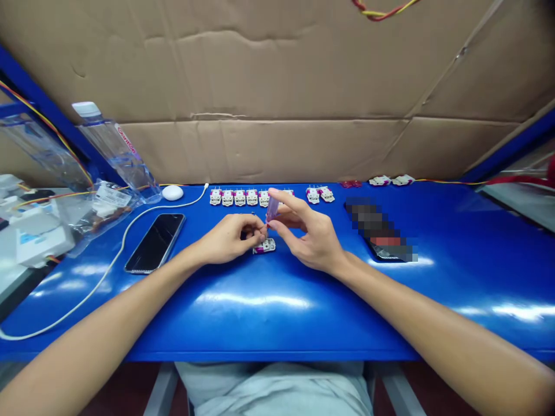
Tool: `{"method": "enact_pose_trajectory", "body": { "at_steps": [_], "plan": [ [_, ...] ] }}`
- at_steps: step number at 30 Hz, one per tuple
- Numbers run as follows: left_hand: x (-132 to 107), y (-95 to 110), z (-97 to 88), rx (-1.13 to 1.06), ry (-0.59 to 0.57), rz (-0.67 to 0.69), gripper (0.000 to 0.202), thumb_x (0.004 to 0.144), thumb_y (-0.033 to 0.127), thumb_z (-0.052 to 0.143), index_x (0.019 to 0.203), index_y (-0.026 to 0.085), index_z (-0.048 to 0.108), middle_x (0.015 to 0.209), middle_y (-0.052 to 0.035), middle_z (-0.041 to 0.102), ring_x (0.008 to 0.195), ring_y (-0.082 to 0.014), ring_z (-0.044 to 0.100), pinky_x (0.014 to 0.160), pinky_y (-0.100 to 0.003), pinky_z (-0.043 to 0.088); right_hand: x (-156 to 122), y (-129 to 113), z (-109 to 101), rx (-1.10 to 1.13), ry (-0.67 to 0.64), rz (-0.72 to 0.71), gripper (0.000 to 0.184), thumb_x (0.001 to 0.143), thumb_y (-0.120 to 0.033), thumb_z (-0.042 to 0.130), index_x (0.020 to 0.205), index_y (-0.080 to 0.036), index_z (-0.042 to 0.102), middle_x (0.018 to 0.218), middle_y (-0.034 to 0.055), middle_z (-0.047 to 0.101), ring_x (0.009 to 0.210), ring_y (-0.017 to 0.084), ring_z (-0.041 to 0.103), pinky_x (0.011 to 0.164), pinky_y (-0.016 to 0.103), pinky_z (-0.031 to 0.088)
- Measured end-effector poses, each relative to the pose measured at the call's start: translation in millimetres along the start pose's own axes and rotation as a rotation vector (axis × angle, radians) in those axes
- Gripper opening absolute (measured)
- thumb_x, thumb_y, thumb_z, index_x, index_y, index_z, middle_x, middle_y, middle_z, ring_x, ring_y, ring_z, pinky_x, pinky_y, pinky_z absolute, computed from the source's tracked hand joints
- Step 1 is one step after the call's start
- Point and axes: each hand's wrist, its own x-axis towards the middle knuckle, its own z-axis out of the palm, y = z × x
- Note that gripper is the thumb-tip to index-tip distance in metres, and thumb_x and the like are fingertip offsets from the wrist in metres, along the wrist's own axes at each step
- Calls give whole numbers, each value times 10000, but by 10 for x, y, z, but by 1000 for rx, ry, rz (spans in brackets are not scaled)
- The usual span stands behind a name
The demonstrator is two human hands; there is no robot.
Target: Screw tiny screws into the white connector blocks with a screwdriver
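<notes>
My right hand (pixel 310 231) grips a small screwdriver (pixel 273 209) with a see-through purple handle, held nearly upright. Its lower end meets the fingertips of my left hand (pixel 232 237), which are pinched together. Whatever lies between those left fingertips is too small or hidden to make out. Just under both hands, a small white and purple plastic part (pixel 265 247) lies on the blue table (pixel 269 323), partly covered by the left fingers. Behind the hands stands a row of similar white and purple parts (pixel 240 197), with two more (pixel 319 195) to the right.
A phone (pixel 155 242) and a white cable (pixel 125 231) lie on the left, near a white oval object (pixel 172 192) and a water bottle (pixel 117 150). On the right is a dark, partly blurred-out object (pixel 377 231). Cardboard (pixel 269 75) backs the table.
</notes>
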Motion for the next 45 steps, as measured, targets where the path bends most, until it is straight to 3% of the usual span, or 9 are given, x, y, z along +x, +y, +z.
{"method": "enact_pose_trajectory", "body": {
  "at_steps": [8, 13, 19, 25, 28, 31, 36, 41, 45],
  "plan": [
    [-14, -17, -55, 6, -29, -1, 196, 959, 376, 671, 934, 182, 688, 812, -14, 727, 704, -166, 641, 670, -273, 506, 7, 3, -7, -25, -55, 0, 585, 1094, -187, 574, 1646, -360, 486, 1538, 40, 708, 1200, 204, 806, 1076, 391, 691],
    [-27, 2, -121, 96, -84, 0, 292, 886, 432, 824, 998, 174, 743, 911, -25, 759, 790, -176, 661, 722, -276, 521, 10, 5, -13, -23, -21, -15, 548, 1071, -210, 658, 1593, -337, 555, 1491, 47, 735, 1115, 195, 816, 1002, 356, 719],
    [-20, -34, -92, 69, -83, 43, 267, 903, 405, 837, 1022, 175, 769, 983, -38, 797, 857, -190, 698, 795, -292, 544, 24, -17, -33, -5, -50, 38, 577, 1100, -164, 542, 1644, -352, 497, 1441, 43, 753, 1141, 199, 804, 1041, 394, 706],
    [-21, -41, -73, 87, -69, 35, 285, 916, 422, 839, 1047, 172, 793, 1020, -46, 818, 885, -195, 719, 820, -298, 555, 18, 7, -43, -49, 8, 27, 536, 1053, -219, 670, 1569, -334, 581, 1477, 48, 738, 1109, 213, 801, 952, 373, 732],
    [-24, -46, -78, 94, -60, 37, 294, 910, 426, 846, 1049, 171, 798, 1020, -51, 826, 898, -203, 731, 827, -302, 564, 18, 13, -46, -32, -16, 52, 516, 1089, -219, 596, 1593, -320, 554, 1473, 64, 736, 1134, 217, 802, 968, 385, 729],
    [-26, -57, -80, 107, -50, 42, 297, 898, 426, 862, 1033, 169, 800, 1007, -50, 830, 900, -207, 740, 822, -299, 563, 22, 9, -43, -18, -25, 51, 517, 1110, -200, 548, 1611, -327, 533, 1441, 63, 748, 1055, 195, 823, 982, 387, 728],
    [-29, -60, -77, 163, -45, 59, 289, 913, 430, 860, 1024, 170, 802, 972, -37, 822, 865, -195, 731, 788, -279, 541, 30, -7, -42, -59, 45, -13, 540, 1042, -219, 713, 1556, -330, 589, 1411, 51, 766, 1018, 193, 827, 884, 326, 746],
    [-32, -40, -93, 224, -68, 93, 272, 930, 427, 847, 1012, 174, 795, 980, -45, 814, 847, -196, 722, 768, -281, 525, 27, -16, -52, -71, -20, 30, 591, 1086, -199, 604, 1648, -341, 492, 1392, 47, 779, 963, 180, 838, 942, 355, 732],
    [-37, -44, -100, 261, -79, 97, 289, 943, 439, 837, 1062, 179, 796, 999, -45, 806, 842, -193, 716, 758, -281, 516, 19, -5, -52, -85, 14, 8, 572, 1050, -213, 686, 1592, -354, 569, 1399, 34, 779, 985, 194, 825, 925, 366, 737]
  ]
}}
